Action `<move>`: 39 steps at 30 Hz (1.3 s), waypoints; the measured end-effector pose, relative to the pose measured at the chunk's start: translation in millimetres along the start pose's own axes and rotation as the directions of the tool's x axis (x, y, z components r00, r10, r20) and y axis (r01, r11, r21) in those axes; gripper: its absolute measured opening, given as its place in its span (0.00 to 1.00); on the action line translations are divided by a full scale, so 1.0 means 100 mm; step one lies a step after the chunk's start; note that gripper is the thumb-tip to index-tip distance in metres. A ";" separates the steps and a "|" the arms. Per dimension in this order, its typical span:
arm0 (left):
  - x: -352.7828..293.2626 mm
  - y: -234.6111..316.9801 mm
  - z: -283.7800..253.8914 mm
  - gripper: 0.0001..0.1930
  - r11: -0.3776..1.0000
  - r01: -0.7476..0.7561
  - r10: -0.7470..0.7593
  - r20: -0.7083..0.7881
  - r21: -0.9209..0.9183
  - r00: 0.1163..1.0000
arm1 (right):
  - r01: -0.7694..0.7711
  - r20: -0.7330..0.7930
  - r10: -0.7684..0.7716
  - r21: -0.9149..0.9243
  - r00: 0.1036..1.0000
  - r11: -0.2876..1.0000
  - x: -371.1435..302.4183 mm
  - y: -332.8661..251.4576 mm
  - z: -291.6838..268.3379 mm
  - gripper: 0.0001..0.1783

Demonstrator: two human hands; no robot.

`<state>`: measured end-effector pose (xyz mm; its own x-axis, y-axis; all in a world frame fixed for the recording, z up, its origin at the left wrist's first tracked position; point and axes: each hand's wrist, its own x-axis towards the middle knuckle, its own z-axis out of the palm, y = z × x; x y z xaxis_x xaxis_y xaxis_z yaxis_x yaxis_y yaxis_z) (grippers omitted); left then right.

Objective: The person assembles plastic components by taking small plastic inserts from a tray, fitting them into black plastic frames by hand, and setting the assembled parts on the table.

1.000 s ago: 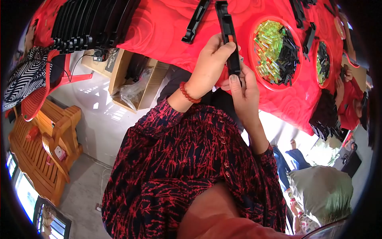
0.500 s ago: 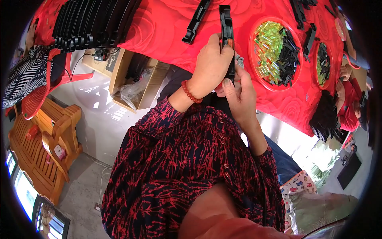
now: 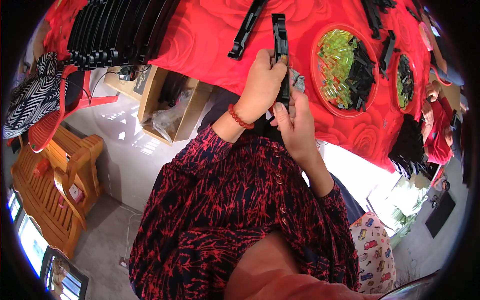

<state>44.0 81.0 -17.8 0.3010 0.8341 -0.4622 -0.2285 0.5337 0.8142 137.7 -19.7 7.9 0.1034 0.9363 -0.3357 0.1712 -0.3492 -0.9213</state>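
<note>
A long black plastic strip-shaped part (image 3: 281, 37) points away from me over the front of the red-covered table. My left hand (image 3: 263, 80), with a red bead bracelet at the wrist, is closed around its middle, thumb on top. Lower down, my right hand (image 3: 296, 117) grips the near end between thumb and fingers. A crumpled grey scrap (image 3: 297, 80) lies just beyond my right fingers. To the right sits a round tray (image 3: 314, 75) of small clear yellow-green pieces (image 3: 334, 62) and small black pieces (image 3: 357, 75).
Another black part (image 3: 246, 32) lies ahead on the red tablecloth (image 3: 200, 45). A row of similar black parts (image 3: 117, 35) fills the far left. A second tray (image 3: 404, 82) and a person in red (image 3: 440, 132) are at right. An open cardboard box (image 3: 187, 120) stands below the table edge.
Both hands and the black part have shifted slightly left and toward me. My right hand has moved a little lower, and more of the grey scrap shows.
</note>
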 end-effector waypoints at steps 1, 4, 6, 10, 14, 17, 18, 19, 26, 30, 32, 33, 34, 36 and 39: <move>0.00 -0.01 0.02 0.09 1.000 0.000 0.000 0.003 0.003 1.000 | -0.006 0.013 0.006 -0.054 1.000 0.999 0.00 0.05 -0.01 0.24; -0.01 -0.03 0.08 0.08 0.991 -0.079 0.082 -0.022 0.105 0.996 | 0.141 -0.010 -0.143 -0.109 0.990 0.984 0.01 0.15 -0.01 0.26; -0.01 -0.07 0.12 0.07 0.932 -0.229 0.257 -0.066 0.282 0.964 | 0.118 -0.052 -0.123 -0.092 0.991 0.989 0.02 0.14 0.04 0.25; 0.04 -0.14 0.10 0.10 0.938 -0.238 0.275 -0.120 0.253 0.954 | 0.065 -0.032 -0.062 0.084 0.998 0.994 0.08 0.23 0.08 0.32; 0.08 -0.10 -0.01 0.08 0.987 -0.123 0.128 -0.035 0.103 0.991 | 0.012 0.182 0.022 -0.181 0.983 0.983 0.05 -0.19 -0.22 0.28; 0.08 0.00 -0.02 0.06 0.994 -0.066 0.061 0.065 0.082 0.996 | -0.017 0.145 0.041 -0.162 0.989 0.987 0.00 -0.07 -0.50 0.21; 0.08 -0.01 -0.02 0.06 0.997 -0.053 0.047 0.102 0.057 0.994 | 0.077 -0.057 -0.092 -0.231 0.994 0.970 0.01 0.01 -0.60 0.16; 0.08 -0.04 -0.03 0.07 0.998 -0.041 0.036 0.127 0.036 0.991 | 0.010 -0.208 -0.033 -0.108 0.978 0.994 0.01 0.01 -0.73 0.12; 0.09 -0.18 -0.01 0.08 0.999 0.043 -0.041 0.189 -0.002 0.981 | -0.073 -0.504 -0.617 -0.806 0.604 0.587 0.26 0.39 -1.51 0.08; 0.11 -0.21 0.00 0.08 0.999 0.040 -0.041 0.185 0.005 0.982 | -0.115 -0.378 -0.612 -0.899 0.695 0.423 0.32 0.50 -1.51 0.10; 0.11 -0.21 0.00 0.09 0.995 0.100 -0.096 0.179 -0.014 0.979 | -0.136 -0.356 -0.611 -0.916 0.707 0.376 0.35 0.51 -1.51 0.10; 0.11 -0.21 0.00 0.09 0.995 0.097 -0.094 0.179 -0.011 0.979 | -0.136 -0.367 -0.603 -0.909 0.709 0.394 0.35 0.52 -1.51 0.10; 0.11 -0.21 0.00 0.09 0.995 0.098 -0.092 0.186 -0.026 0.978 | -0.135 -0.377 -0.595 -0.902 0.710 0.410 0.36 0.52 -1.51 0.10; 0.11 -0.20 0.00 0.09 0.995 0.096 -0.087 0.195 -0.040 0.977 | -0.127 -0.387 -0.581 -0.891 0.716 0.437 0.36 0.46 -1.51 0.10; 0.08 -0.21 0.00 0.10 0.994 0.096 -0.086 0.175 -0.046 0.981 | -0.086 -0.403 -0.585 -0.866 0.704 0.493 0.41 0.38 -1.51 0.09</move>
<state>51.7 76.5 -38.8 0.4766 0.7477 -0.4623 -0.2409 0.6169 0.7493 296.1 -0.2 -11.4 0.3676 0.8479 0.3820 0.9237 -0.2852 -0.2558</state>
